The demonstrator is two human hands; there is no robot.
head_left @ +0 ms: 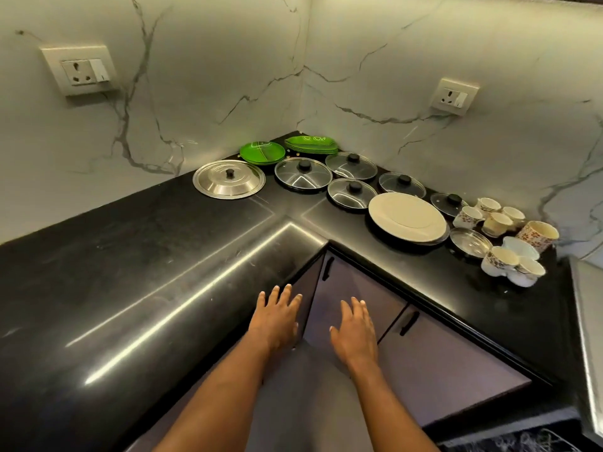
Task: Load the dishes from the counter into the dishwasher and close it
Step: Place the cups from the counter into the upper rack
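Note:
Dishes lie along the far part of a black L-shaped counter (146, 256). From the left there are a steel lid (228, 179), round green plates (262, 153), a stack of green trays (311, 145) and several glass lids (303, 172). To the right sit a large white plate (407, 215), a small steel plate (470, 242) and several floral cups (498, 260). My left hand (275, 316) and my right hand (354, 326) hover with straight fingers in front of the counter's inner corner, holding nothing. The dishwasher is not identifiable in view.
Purple cabinet doors (440, 360) with black handles lie below the counter corner. Marble walls carry two sockets: a left socket (81, 71) and a right socket (454, 96). A steel edge (587, 321) shows at the far right.

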